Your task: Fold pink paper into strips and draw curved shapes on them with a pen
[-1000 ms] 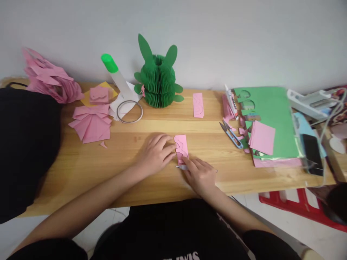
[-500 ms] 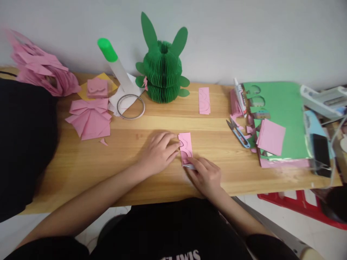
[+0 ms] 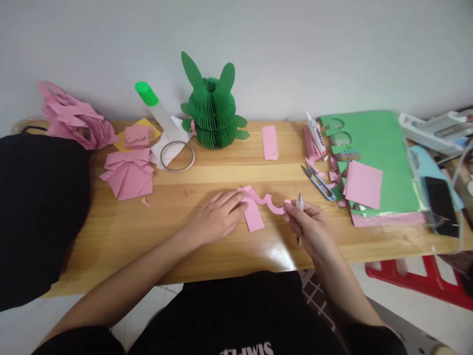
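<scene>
The wavy strip spans from the pink card to your right hand, midway along the desk. Your left fingers spread over the card's far end, seemingly to stop it sliding. Your right hand pinches the strip's free end, the pen tucked alongside, likely to spare thumb and forefinger. The green figure stands by the back edge, probably out of your way.

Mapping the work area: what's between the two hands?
Head view: a pink card touched by the left hand, and a wavy pink strip running from there to the right hand, which pinches its end.
</scene>
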Demonstrator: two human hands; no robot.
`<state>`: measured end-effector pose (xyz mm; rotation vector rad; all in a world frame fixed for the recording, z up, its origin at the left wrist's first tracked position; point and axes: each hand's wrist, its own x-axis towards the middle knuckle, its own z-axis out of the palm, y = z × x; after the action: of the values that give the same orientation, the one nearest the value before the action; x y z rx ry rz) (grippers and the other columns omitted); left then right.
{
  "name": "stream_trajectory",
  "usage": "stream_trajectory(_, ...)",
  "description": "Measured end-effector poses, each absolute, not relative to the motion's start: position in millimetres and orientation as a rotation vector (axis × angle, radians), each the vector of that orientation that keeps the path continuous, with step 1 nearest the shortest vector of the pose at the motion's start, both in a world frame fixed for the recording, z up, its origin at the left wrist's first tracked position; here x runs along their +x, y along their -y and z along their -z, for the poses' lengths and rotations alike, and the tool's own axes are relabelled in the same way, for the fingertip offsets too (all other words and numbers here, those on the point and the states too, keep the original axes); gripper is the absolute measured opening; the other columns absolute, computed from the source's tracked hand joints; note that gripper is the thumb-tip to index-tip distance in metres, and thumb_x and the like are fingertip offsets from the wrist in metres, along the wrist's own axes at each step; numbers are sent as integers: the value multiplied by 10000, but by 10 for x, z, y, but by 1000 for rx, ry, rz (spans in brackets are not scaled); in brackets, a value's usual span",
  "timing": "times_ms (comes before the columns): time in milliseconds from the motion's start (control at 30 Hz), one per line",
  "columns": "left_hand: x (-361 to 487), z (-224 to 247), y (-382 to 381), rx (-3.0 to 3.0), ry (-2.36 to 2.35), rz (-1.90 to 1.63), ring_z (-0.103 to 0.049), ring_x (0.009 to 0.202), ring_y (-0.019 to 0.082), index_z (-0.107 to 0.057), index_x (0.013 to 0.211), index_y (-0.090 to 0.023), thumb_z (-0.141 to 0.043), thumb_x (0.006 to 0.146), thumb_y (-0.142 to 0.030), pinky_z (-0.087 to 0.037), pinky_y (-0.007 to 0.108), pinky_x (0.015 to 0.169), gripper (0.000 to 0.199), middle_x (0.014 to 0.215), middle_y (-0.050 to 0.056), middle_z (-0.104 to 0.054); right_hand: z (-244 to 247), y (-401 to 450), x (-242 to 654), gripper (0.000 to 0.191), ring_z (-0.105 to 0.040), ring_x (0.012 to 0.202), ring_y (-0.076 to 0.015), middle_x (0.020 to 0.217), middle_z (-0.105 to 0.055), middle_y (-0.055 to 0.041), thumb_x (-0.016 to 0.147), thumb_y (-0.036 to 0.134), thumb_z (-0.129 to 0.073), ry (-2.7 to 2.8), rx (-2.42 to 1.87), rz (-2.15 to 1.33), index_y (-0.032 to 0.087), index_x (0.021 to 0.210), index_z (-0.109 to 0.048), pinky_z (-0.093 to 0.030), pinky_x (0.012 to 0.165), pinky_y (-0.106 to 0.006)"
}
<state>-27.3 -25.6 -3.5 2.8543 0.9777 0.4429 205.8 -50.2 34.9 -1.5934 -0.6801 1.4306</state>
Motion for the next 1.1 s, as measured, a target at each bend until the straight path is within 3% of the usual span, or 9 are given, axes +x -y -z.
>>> stream_trajectory(167,-208,40,326,2832,-1183,-408,-604,944,258,-674,1112,-140,-517,960,-261,-453,372,768,250,1063,136,-683,-397,538,2101,388,-253,376,-21,470,-540,32,535,486,-856,620,-1526,-1534,169,565,-635,-105,372,-219)
stream_trajectory(400,-19,25,401,2660,-1440,-334,-579,879,287,-675,910,-120,-581,931,-340,-450,393,742,240,941,143,-650,-294,527,2208,412,-245,373,-18,466,-538,34,549,513,-820,710,-1479,-1637,173,546,-588,-108,378,-223)
stream_trajectory(567,159,-37,532,2442,-1548,-323,-600,799,240,-662,886,-142,-598,925,-344,-443,340,684,215,866,96,-646,-244,428,2292,399,-232,352,-17,460,-490,58,586,480,-789,815,-1463,-1762,191,544,-517,-79,374,-229)
stream_trajectory(733,37,-184,511,2179,-1485,-384,-604,675,158,-643,741,-187,-614,885,-251,-432,268,606,161,756,14,-652,-358,193,2392,356,-263,368,-23,414,-443,64,638,377,-785,1093,-1491,-1825,174,500,-526,-93,385,-222)
stream_trajectory(867,-171,-257,441,1984,-1441,-466,-636,681,146,-679,829,-187,-591,857,-225,-478,261,617,100,795,21,-701,-468,-12,2352,337,-279,386,-27,426,-436,66,689,338,-740,1352,-1503,-1866,180,494,-515,-125,396,-217)
stream_trajectory(1000,-240,-251,433,1836,-1373,-527,-678,771,166,-670,1068,-180,-612,845,-279,-525,281,640,250,946,62,-743,-493,-96,2218,287,-250,376,-31,419,-412,72,687,344,-727,1368,-1420,-1946,184,518,-560,-102,394,-226)
stream_trajectory(1100,-209,-242,448,1783,-1282,-514,-679,776,164,-687,1021,-192,-662,815,-285,-537,287,646,227,961,50,-750,-477,-102,2149,275,-257,395,-38,413,-381,74,676,335,-733,1444,-1336,-1984,184,505,-579,-115,407,-227)
